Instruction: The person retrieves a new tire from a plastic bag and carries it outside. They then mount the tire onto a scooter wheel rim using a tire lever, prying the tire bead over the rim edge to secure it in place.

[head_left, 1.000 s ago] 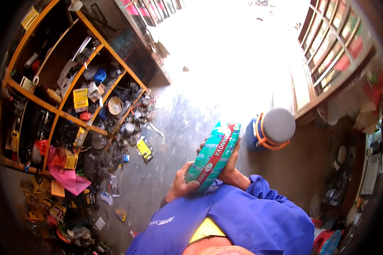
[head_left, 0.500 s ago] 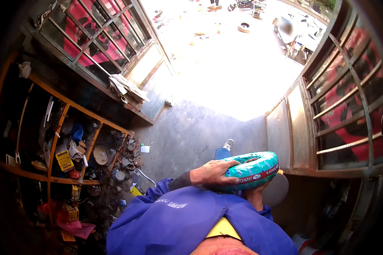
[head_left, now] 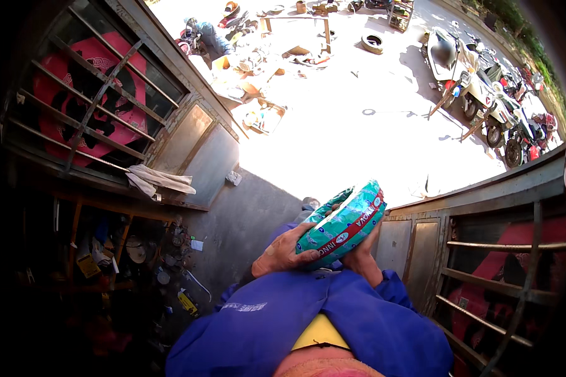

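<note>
Both hands (head_left: 286, 252) hold a wrapped tyre (head_left: 343, 225) facing the open doorway (head_left: 358, 138).

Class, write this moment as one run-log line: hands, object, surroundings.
left hand: grips wrapped tyre from the side | right hand: supports it underneath | tyre: tilted, at chest | surroundings: open metal gates, sunlit yard with motorbikes
</note>
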Motion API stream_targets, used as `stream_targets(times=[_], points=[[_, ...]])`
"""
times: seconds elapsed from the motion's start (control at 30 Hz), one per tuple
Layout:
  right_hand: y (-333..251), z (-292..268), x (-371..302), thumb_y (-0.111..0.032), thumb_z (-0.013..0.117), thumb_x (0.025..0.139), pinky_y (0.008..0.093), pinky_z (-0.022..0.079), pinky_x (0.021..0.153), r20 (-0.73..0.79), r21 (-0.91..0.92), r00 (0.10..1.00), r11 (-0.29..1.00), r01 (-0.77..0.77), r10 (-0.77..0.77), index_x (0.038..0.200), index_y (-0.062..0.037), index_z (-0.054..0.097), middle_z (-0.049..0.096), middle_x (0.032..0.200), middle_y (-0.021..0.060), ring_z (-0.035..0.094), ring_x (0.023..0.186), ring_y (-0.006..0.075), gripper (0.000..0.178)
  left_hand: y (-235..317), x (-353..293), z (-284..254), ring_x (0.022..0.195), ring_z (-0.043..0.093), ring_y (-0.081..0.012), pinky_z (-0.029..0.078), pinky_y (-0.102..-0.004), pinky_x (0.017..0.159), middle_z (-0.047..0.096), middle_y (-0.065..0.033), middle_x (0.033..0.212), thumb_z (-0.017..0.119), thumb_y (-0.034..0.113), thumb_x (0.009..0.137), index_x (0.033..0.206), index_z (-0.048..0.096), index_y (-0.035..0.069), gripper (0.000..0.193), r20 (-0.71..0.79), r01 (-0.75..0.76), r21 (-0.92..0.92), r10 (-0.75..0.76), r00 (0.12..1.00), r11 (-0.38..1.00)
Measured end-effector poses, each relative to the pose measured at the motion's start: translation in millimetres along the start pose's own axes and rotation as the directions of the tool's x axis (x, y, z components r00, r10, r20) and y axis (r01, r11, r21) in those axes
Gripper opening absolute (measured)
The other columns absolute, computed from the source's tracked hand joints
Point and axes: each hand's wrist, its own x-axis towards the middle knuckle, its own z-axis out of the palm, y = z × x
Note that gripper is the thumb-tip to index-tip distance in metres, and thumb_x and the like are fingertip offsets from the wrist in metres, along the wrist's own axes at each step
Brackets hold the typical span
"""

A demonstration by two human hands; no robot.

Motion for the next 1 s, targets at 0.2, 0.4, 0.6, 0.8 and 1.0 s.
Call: stream_targets(times=[0.2, 0.4, 0.6, 0.8, 1.0], points=[[-113, -22, 145, -0.083, 0.024, 0.095, 0.0545, 0.053, 0.099, -0.016, 0.107, 0.994, 0.988, 0.11, -0.109, 0.146, -0.0099, 0.047, 0.065, 0.128, 0.0215, 0.064, 0.112, 0.039, 0.092, 33, 200, -24, 0.123, 0.062, -0.0425, 0.047, -0.0455, 0.106, 0.063, -0.0296, 0.131, 0.071, 0.062, 0.087, 0.145, 0.051, -0.001, 0.088, 0.087, -0.05, 0.15, 0.037, 0.996, 0.987], [-241, -19, 221, -0.075, 0.028, 0.099, 0.058, 0.05, 0.105, -0.057, 0.112, 0.96, 0.953, 0.28, -0.275, 0.148, -0.0044, 0.046, 0.063, 0.132, 0.0218, 0.062, 0.12, 0.0404, 0.087, 75, 398, -28, 0.128, 0.058, -0.0419, 0.046, -0.0467, 0.108, 0.06, -0.0283, 0.136, 0.069, 0.06, 0.089, 0.145, 0.05, -0.001, 0.085, 0.383, -0.223, 0.267, 0.109, 0.917, 0.937], [-319, -37, 273, -0.071, 0.029, 0.1, 0.0579, 0.05, 0.105, -0.238, 0.035, 0.956, 0.982, 0.186, -0.172, 0.146, -0.0031, 0.048, 0.063, 0.132, 0.022, 0.062, 0.12, 0.0401, 0.084, 95, 517, -16, 0.117, 0.065, -0.0412, 0.049, -0.0479, 0.103, 0.068, -0.0243, 0.125, 0.07, 0.061, 0.088, 0.141, 0.055, 0.002, 0.08, 0.468, -0.145, 0.328, -0.027, 0.883, 0.933], [-387, -14, 417, -0.068, 0.029, 0.102, 0.0577, 0.05, 0.105, -0.236, -0.052, 0.972, 0.998, -0.036, 0.023, 0.144, -0.0018, 0.049, 0.063, 0.132, 0.0221, 0.062, 0.12, 0.0399, 0.081, 84, 610, -44, 0.124, 0.061, -0.0409, 0.046, -0.0476, 0.106, 0.063, -0.0242, 0.134, 0.07, 0.063, 0.086, 0.143, 0.053, 0.002, 0.085, 0.233, -0.025, 0.351, -0.061, 0.97, 0.936], [-387, 77, 531, -0.052, 0.035, 0.105, 0.0529, 0.052, 0.101, -0.176, -0.158, 0.956, 0.952, -0.263, 0.235, 0.141, 0.0, 0.05, 0.065, 0.126, 0.0241, 0.064, 0.114, 0.0393, 0.065, 86, 614, -93, 0.131, 0.057, -0.0409, 0.043, -0.0466, 0.112, 0.06, -0.0269, 0.138, 0.071, 0.062, 0.086, 0.148, 0.048, -0.001, 0.091, -0.121, 0.188, 0.208, -0.165, 0.979, 0.96]])
